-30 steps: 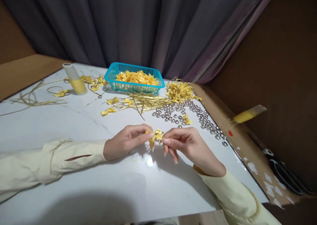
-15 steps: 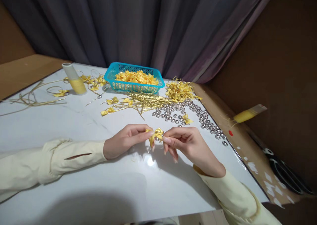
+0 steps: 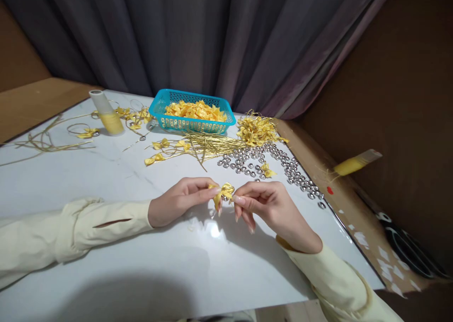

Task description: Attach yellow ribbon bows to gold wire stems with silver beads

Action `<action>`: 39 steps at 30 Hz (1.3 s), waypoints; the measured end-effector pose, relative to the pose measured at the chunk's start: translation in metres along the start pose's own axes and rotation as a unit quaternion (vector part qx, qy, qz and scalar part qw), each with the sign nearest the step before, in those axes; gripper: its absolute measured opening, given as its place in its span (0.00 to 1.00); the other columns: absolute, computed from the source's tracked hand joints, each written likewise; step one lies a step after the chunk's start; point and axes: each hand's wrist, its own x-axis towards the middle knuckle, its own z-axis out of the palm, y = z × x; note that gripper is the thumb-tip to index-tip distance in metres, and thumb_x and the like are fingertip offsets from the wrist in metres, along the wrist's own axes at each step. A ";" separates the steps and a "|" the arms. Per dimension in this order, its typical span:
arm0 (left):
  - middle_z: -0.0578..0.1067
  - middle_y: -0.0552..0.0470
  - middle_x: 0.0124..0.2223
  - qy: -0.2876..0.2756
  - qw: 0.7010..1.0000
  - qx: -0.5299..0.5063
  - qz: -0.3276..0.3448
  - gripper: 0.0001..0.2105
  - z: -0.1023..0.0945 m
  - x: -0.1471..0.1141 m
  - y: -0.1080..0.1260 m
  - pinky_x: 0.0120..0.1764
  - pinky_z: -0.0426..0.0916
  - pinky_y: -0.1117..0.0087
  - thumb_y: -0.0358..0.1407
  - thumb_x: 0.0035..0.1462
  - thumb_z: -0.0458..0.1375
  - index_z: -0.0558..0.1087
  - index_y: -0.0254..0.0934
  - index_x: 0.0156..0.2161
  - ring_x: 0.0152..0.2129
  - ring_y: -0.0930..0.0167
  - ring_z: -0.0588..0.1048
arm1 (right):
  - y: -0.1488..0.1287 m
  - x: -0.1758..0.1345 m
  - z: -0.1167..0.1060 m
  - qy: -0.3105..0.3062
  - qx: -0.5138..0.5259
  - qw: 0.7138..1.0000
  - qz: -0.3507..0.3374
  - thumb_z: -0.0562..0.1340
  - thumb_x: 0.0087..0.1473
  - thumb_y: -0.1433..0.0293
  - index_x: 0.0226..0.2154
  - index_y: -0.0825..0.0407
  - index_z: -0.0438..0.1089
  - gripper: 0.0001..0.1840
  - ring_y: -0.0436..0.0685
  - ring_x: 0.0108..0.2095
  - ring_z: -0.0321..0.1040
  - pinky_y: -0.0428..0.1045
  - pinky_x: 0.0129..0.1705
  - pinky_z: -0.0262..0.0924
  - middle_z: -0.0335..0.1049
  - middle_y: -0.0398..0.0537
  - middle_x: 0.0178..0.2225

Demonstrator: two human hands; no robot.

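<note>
Between my two hands, just above the white table (image 3: 148, 260), is a yellow ribbon bow (image 3: 223, 192). My left hand (image 3: 186, 197) pinches its left side between thumb and fingers. From the right, my right hand (image 3: 265, 201) is closed in a pinch at the bow's right edge, with its lower fingers curled loosely. Something shiny shows beneath the bow, perhaps a silver bead like those on the table, but it is too small to make out. Behind my hands lie silver beads (image 3: 244, 162) and a bundle of gold wire stems (image 3: 212, 144).
A blue basket (image 3: 193, 123) holds many yellow bows, with a heap of wired bows (image 3: 257, 129) to its right. At the left stand a yellow-and-white thread cone (image 3: 110, 119) and loose gold wires (image 3: 46, 145). Black scissors (image 3: 406, 246) and paper scraps lie beyond the right table edge.
</note>
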 end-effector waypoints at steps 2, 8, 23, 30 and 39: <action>0.73 0.48 0.31 0.000 1.000 -0.018 -0.008 0.14 0.001 0.000 0.000 0.36 0.64 0.69 0.41 0.61 0.53 0.72 0.32 0.31 0.30 0.70 0.70 | 0.001 0.000 0.000 0.003 -0.007 1.000 -0.007 0.65 0.46 0.56 0.23 0.56 0.70 0.18 0.46 0.13 0.61 0.44 0.16 0.56 0.68 0.43 0.18; 0.73 0.50 0.29 -0.013 0.996 -0.079 -0.028 0.12 0.002 0.001 -0.001 0.35 0.63 0.70 0.40 0.59 0.55 0.72 0.32 0.31 0.28 0.72 0.70 | 0.001 -0.002 0.002 0.029 -0.090 0.994 -0.055 0.61 0.52 0.64 0.20 0.56 0.70 0.15 0.45 0.11 0.55 0.44 0.17 0.53 0.60 0.39 0.10; 0.72 0.48 0.32 -0.042 0.998 -0.031 -0.021 0.13 0.001 0.001 0.000 0.38 0.62 0.70 0.37 0.61 0.52 0.72 0.32 0.29 0.32 0.70 0.70 | -0.001 -0.005 0.002 0.038 -0.187 0.977 -0.095 0.58 0.53 0.72 0.20 0.56 0.70 0.12 0.44 0.13 0.53 0.43 0.16 0.47 0.63 0.42 0.13; 0.71 0.49 0.31 -0.058 0.998 -0.016 -0.025 0.13 -0.001 0.002 0.003 0.37 0.62 0.71 0.36 0.61 0.51 0.71 0.31 0.28 0.31 0.71 0.69 | -0.004 -0.006 0.002 0.033 -0.228 0.968 -0.102 0.57 0.49 0.77 0.19 0.57 0.70 0.11 0.44 0.14 0.54 0.41 0.18 0.48 0.64 0.42 0.13; 0.71 0.48 0.30 -0.060 0.998 0.002 -0.025 0.13 -0.002 0.002 0.002 0.36 0.63 0.70 0.36 0.61 0.51 0.71 0.32 0.28 0.32 0.70 0.68 | 0.000 -0.007 0.006 0.053 -0.268 0.956 -0.110 0.56 0.48 0.77 0.19 0.58 0.71 0.11 0.45 0.14 0.53 0.41 0.18 0.48 0.63 0.42 0.13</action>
